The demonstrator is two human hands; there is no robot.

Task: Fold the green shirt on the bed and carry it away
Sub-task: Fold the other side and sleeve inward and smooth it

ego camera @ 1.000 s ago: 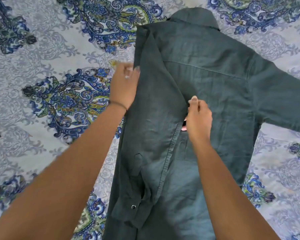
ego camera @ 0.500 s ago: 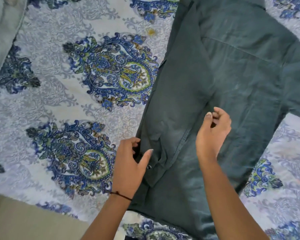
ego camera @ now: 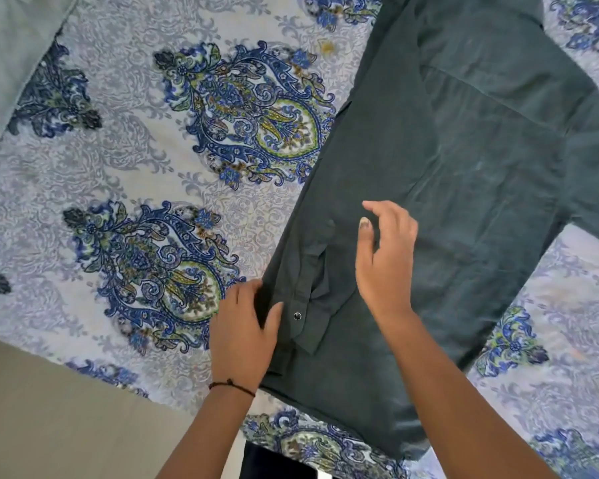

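Shirt (ego camera: 464, 167) lying back-up on the bed (ego camera: 118, 167), one side panel turned inward with its sleeve (ego camera: 312, 264) laid down along the fold. Left hand (ego camera: 242, 330) appears to pinch the outer edge of that fold, thumb on top and fingers at the edge; the cuff (ego camera: 308, 326) with its snap (ego camera: 297, 316) lies just right of the grip, beside the thumb tip. Right hand (ego camera: 384, 261) hovers up and to the right of the grip, fingers loosely curled, holding nothing; whether it touches the cloth cannot be told. Step in hand, as judged: settling the first side fold. To do it well, use the grip as an anchor and sweep the free hand flat away from it, up along the sleeve toward the shoulder, so the bunched pleat just above the grip lies flat and the folded edge runs straight. The other sleeve (ego camera: 595, 188), well right of the grip, is not yet folded; its fold should mirror this one. A tug at the grip would likely drag the hem, just below it, toward the bed's edge
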